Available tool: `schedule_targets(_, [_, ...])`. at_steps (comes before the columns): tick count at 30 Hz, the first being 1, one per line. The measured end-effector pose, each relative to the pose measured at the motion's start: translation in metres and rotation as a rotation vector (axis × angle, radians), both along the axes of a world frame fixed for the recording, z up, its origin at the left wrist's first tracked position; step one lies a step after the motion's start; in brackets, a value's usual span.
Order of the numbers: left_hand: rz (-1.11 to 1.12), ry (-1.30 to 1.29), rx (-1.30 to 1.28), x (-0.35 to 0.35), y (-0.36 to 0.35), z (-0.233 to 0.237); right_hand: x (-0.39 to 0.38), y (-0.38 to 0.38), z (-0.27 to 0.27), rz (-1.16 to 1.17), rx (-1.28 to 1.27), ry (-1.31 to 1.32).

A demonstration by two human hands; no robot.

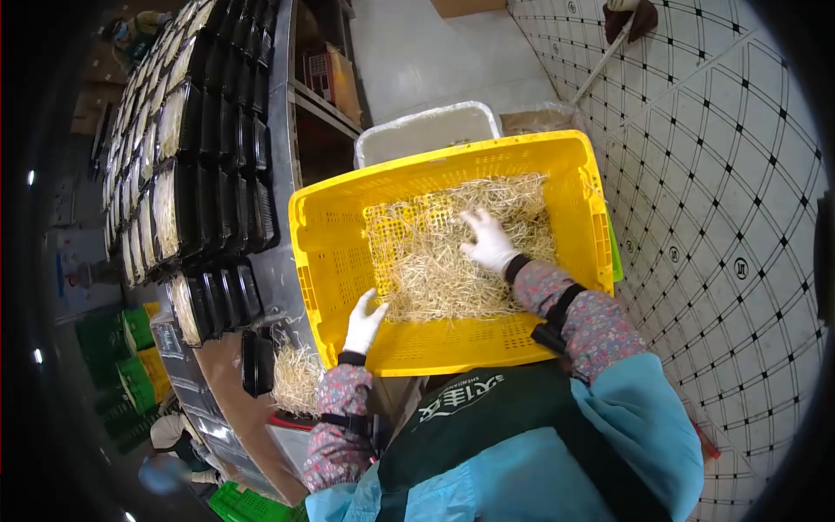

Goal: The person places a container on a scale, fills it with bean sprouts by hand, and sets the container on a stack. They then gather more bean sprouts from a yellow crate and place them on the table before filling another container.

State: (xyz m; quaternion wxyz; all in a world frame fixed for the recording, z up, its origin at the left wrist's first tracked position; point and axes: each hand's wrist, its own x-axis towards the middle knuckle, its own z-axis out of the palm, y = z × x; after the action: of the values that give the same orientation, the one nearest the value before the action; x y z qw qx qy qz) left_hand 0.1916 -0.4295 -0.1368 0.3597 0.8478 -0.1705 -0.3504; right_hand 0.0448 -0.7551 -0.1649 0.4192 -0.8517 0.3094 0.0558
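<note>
A large yellow plastic crate [339, 261] with perforated walls stands in front of me, holding a loose layer of pale, thin, straw-like strands [452, 278]. My right hand [489, 242], in a white glove, is over the strands right of the crate's middle, fingers spread and nothing in them. At the crate's near left side is my left hand [364, 322], also white-gloved, with thumb and fingers apart beside the edge of the strands. Part of the crate's yellow mesh floor shows at the far left of the layer.
Stacked black trays [217, 200] with pale contents fill the metal table [283, 113] on the left. A heap of similar strands [296, 378] lies beside a black tray [257, 361]. Behind the crate stands a white tub [426, 130]. Another person [178, 444] is at lower left, near green crates [252, 505].
</note>
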Motion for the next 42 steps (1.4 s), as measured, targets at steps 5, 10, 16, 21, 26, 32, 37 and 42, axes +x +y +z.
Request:
schedule_targets(5, [-0.466, 0.056, 0.551, 0.036, -0.025, -0.061, -0.033, -0.022, 0.003, 0.169, -0.119, 0.139])
schedule_targets(10, [-0.812, 0.190, 0.862, 0.037, -0.050, -0.107, -0.012, 0.019, -0.012, 0.512, -0.155, 0.130])
schedule_targets(16, [-0.854, -0.027, 0.910, 0.018, -0.069, -0.099, 0.080, 0.068, -0.045, 0.544, -0.206, 0.354])
schedule_targets(21, [-0.848, 0.029, 0.846, -0.008, -0.068, -0.110, 0.067, 0.117, -0.057, 0.885, -0.267, 0.450])
schedule_targets(26, [-0.744, 0.100, 0.765, -0.031, -0.062, -0.123, 0.014, 0.112, -0.094, 0.791, -0.309, 0.292])
schedule_targets(32, [-0.778, 0.142, 0.692, -0.028, -0.076, -0.138, -0.011, 0.021, -0.025, 0.609, -0.213, 0.448])
schedule_targets(37, [-0.756, 0.211, 0.513, 0.034, -0.114, -0.047, 0.012, -0.050, 0.042, 0.293, 0.190, 0.229])
schedule_targets(42, [-0.426, -0.011, 0.318, 0.084, -0.105, -0.028, 0.075, -0.049, 0.041, 0.410, 0.132, -0.092])
